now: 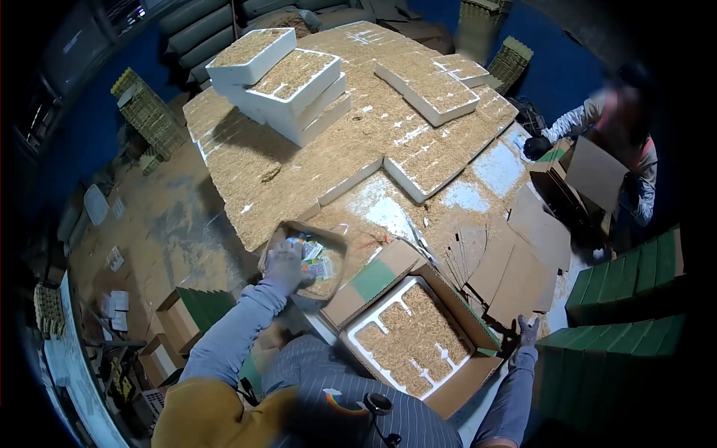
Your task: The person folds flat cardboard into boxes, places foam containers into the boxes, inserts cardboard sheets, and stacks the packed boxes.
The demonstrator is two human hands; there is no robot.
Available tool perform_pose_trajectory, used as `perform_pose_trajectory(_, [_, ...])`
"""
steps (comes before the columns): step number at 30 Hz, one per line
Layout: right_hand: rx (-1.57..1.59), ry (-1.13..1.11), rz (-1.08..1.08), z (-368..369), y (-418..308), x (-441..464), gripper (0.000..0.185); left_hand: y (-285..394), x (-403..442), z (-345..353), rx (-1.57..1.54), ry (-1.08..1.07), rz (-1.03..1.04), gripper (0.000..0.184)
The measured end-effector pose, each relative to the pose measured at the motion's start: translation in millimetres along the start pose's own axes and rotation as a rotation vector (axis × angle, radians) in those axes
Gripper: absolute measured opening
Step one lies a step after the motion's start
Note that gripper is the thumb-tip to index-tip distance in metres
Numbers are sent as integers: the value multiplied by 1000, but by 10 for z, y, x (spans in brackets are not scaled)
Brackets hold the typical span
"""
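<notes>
My left hand (284, 267), in a grey glove, reaches over the rim of a small open bin (340, 250). Colourful printed paper slips (320, 265) lie inside, right beside its fingers. The fingers are too blurred to show whether they grip a slip. Close in front of my body stands an open cardboard box (441, 396) with a green stripe. It holds a white foam tray (366, 343) filled with light brown shavings-like material. To the box's right, my right hand (528, 330), also gloved, has its fingers apart and holds nothing, near flat cardboard pieces (511, 276).
Many filled foam trays (314, 172) cover the table, with more stacked on top (299, 97). At right, a co-worker (624, 123) handles an open carton (594, 175). Green-striped boxes (620, 276) line the right side. Yellowish stacks (146, 108) stand at left.
</notes>
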State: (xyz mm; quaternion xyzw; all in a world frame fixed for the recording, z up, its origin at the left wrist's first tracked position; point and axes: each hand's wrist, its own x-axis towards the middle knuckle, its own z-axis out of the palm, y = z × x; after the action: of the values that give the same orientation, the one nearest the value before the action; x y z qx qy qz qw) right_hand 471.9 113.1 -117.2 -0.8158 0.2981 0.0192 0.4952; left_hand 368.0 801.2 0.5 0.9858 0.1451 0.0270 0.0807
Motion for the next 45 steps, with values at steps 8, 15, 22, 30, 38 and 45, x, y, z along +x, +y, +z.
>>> perform_pose_trajectory(8, [112, 171, -317, 228, 709, 392, 57, -307, -47, 68, -335, -145, -129, 27])
perform_pose_trajectory(15, [188, -22, 213, 798, -56, 55, 56, -123, 2, 130, -183, -138, -68, 32])
perform_pose_trajectory(22, [245, -95, 116, 1004, -298, -178, 55, -287, -17, 322, -295, -52, -208, 39])
perform_pose_trajectory(30, [696, 185, -172, 218, -331, -425, 26, -171, 38, 331, -188, -117, -250, 45])
perform_pose_trajectory(38, [299, 555, -454, -531, -1080, -2153, 30, 384, -68, -798, -169, 437, 252, 49])
perform_pose_trajectory(45, [-536, 317, -1264, 85, -1840, -3445, 29, 1384, -252, -1194, -153, 5, 890, 42])
